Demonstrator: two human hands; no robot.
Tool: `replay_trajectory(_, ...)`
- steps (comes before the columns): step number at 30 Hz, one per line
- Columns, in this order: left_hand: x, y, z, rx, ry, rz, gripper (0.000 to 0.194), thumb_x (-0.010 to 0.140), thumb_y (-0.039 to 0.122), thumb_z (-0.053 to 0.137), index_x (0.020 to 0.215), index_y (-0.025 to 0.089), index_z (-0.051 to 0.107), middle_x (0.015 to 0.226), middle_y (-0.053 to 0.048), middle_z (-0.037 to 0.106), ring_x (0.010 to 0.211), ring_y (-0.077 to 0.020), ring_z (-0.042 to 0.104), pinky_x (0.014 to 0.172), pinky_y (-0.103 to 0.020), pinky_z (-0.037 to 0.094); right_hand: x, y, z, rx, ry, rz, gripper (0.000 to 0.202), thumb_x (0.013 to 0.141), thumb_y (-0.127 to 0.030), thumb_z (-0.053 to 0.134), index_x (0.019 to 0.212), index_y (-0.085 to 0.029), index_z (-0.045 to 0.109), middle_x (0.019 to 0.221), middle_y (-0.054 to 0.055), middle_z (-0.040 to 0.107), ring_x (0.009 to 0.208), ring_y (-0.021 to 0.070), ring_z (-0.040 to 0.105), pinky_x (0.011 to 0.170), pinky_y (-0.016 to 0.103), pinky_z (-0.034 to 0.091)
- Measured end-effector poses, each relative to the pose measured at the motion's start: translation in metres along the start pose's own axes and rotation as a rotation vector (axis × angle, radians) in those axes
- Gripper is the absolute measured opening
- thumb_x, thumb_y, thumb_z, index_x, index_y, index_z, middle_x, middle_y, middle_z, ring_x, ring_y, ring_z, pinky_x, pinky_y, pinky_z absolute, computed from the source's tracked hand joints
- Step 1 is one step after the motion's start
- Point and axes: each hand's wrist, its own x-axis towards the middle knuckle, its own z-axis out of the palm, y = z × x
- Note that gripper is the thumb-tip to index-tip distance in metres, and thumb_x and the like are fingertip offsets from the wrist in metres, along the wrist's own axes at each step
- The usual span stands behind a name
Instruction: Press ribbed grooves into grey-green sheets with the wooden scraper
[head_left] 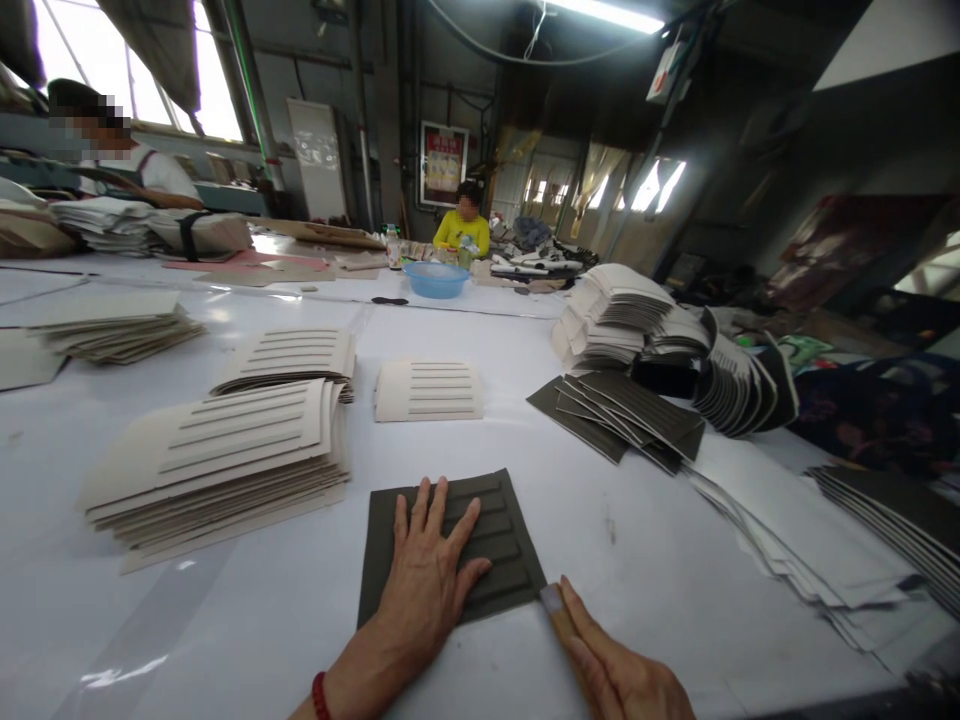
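A dark grey-green ribbed panel (517, 570) lies flat on the white table (570, 500) in front of me. My left hand (427, 570) rests on it palm down, fingers spread, with a red band round the wrist. Near the panel's lower right corner, my right hand (622, 675) is closed round a wooden-handled tool (564, 630), whose pale flat tip sits beside that corner. Just beyond the panel is a small cream ribbed piece (442, 390).
Stacks of cream ribbed pieces (225, 450) stand at the left. Dark panels (637, 410), white sheets (810, 540) and piled curved pieces (615, 310) lie at the right. A blue basin (435, 281) is farther back, near a person in yellow (461, 232). Another person (161, 172) is at far left.
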Motion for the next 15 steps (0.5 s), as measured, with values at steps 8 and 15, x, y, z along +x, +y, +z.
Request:
replay_trajectory(8, -0.002, -0.006, 0.010, -0.035, 0.068, 0.056, 0.065, 0.083, 0.037, 0.070, 0.142, 0.034, 0.044, 0.154, -0.016, 0.035, 0.143, -0.0425, 0.025, 0.107, -0.070, 0.026, 0.053, -0.020, -0.010, -0.041, -0.081, 0.058, 0.044, 0.102, -0.032, 0.032, 0.143, -0.030, 0.049, 0.088, 0.005, 0.077, 0.069, 0.0227, 0.073, 0.056, 0.026, 0.053)
replay_trajectory(15, 0.004, -0.010, 0.003, -0.057, -0.028, 0.072, 0.063, 0.081, 0.039, 0.074, 0.139, 0.036, 0.048, 0.154, -0.014, 0.035, 0.141, -0.0425, 0.029, 0.107, -0.069, 0.026, 0.149, -0.043, -0.029, 0.008, -0.043, 0.005, 0.030, 0.098, -0.036, 0.053, 0.121, -0.019, 0.060, 0.111, 0.007, 0.066, 0.091, 0.0197, 0.065, 0.079, 0.036, 0.055)
